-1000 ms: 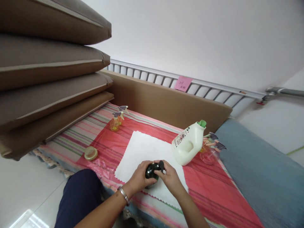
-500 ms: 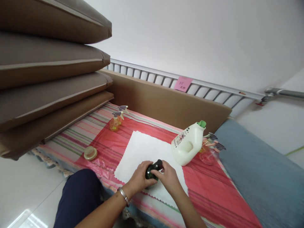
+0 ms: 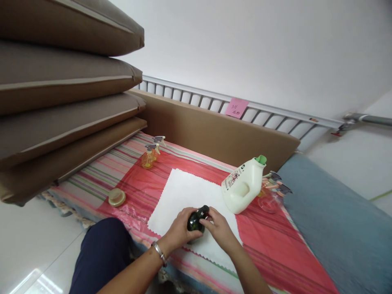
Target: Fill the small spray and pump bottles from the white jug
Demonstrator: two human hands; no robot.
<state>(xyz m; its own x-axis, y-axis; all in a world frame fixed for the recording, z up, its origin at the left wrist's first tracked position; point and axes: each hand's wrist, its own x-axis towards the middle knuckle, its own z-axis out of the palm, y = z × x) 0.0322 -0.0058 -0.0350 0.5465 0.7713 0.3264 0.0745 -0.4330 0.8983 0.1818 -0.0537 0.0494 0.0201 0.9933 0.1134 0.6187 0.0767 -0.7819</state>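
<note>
A small, round dark green bottle (image 3: 194, 222) is held above the white cloth, tilted with its narrow neck toward the right. My left hand (image 3: 180, 228) is wrapped round the bottle's body from the left. At the neck, the fingers of my right hand (image 3: 216, 226) are closed against the right side of the bottle. Whether a cap sits on the neck or in those fingers, I cannot tell. Beyond my right hand stands a pale green jug (image 3: 245, 185) with a green cap. The white zigzag-edged cloth (image 3: 186, 188) lies beneath both hands.
Orange spray bottles (image 3: 148, 158) stand at the back left, and clear spray bottles (image 3: 269, 200) behind the jug. A round yellowish lid or dish (image 3: 116, 197) lies on the red sheet (image 3: 263, 237). Stacked brown cushions (image 3: 67, 77) rise on the left; a brown board (image 3: 208, 130) borders the back.
My right fingers have shifted slightly down and right along the neck, showing more of the bottle's green glass. The bottle's top looks narrower now. My left hand has stayed in place.
</note>
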